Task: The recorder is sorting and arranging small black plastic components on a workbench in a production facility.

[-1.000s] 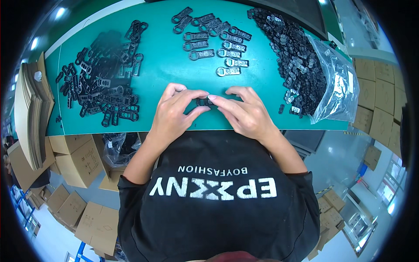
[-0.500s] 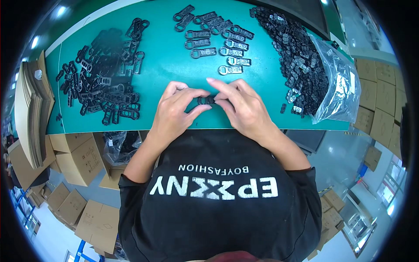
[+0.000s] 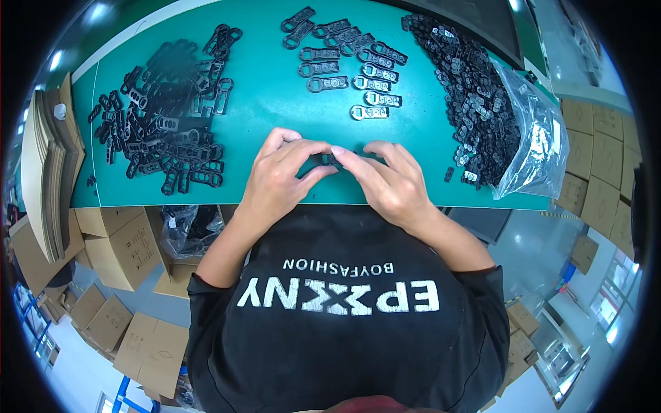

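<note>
Between my two hands, near the front edge of the green table (image 3: 275, 103), is a small black plastic part (image 3: 329, 160), mostly covered by my fingers. My left hand (image 3: 281, 168) pinches its left end between thumb and fingertips. The fingers of my right hand (image 3: 389, 180) press on its right end, with the index fingertip lying over the top. Beyond my hands lie several black ring-ended plastic pieces (image 3: 370, 112) in loose rows. A heap of similar black pieces (image 3: 169, 141) spreads to the left. At the right is a pile of small black parts (image 3: 475, 103).
A clear plastic bag (image 3: 533, 138) lies against the small-part pile at the table's right edge. Flat cardboard sheets (image 3: 51, 172) stand at the left edge. Open cardboard boxes (image 3: 124, 248) sit below on the left; stacked cartons (image 3: 599, 151) stand at far right.
My right hand has shifted and turned over the part, its index finger now pressing down on it where it was raised before. My left hand keeps its pinch. The whole view has shifted slightly.
</note>
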A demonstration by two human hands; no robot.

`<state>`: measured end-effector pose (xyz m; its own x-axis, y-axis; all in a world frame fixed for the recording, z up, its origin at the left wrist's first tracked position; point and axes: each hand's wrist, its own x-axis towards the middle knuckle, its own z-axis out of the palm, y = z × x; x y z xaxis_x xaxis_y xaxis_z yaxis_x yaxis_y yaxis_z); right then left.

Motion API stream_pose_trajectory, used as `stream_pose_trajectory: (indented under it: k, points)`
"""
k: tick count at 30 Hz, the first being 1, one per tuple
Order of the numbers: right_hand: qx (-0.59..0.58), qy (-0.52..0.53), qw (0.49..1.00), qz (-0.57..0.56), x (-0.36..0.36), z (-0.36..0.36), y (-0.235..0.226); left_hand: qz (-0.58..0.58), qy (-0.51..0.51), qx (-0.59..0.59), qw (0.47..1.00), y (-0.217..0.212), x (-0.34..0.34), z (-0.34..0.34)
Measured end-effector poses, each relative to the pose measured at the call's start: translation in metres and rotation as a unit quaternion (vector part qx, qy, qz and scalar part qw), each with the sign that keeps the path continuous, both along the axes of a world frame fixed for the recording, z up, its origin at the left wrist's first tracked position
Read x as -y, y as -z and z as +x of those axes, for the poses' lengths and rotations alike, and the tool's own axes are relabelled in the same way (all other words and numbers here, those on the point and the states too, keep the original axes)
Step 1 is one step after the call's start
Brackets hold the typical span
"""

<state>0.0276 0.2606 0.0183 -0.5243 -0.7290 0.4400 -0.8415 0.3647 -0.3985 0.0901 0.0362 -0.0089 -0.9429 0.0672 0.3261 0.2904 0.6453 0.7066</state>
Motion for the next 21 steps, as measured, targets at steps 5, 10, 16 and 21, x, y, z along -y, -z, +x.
stream_pose_trajectory:
  k: [5, 10, 16, 21]
  points:
    - [0.026, 0.035, 0.998, -0.037, 0.002, 0.01, 0.015, 0.009, 0.005, 0.016, 1.0, -0.003, 0.0, 0.0]
    - [0.139, 0.072, 0.979, -0.132, 0.002, 0.009, 0.015, 0.011, 0.009, 0.012, 1.0, -0.003, 0.0, -0.001]
    - [0.035, 0.027, 0.999, -0.029, -0.006, 0.003, 0.008, 0.006, 0.004, 0.009, 1.0, 0.0, 0.002, 0.001]
    - [0.069, -0.001, 0.997, -0.037, -0.001, -0.004, 0.012, 0.008, 0.004, 0.009, 1.0, 0.0, 0.0, 0.0]
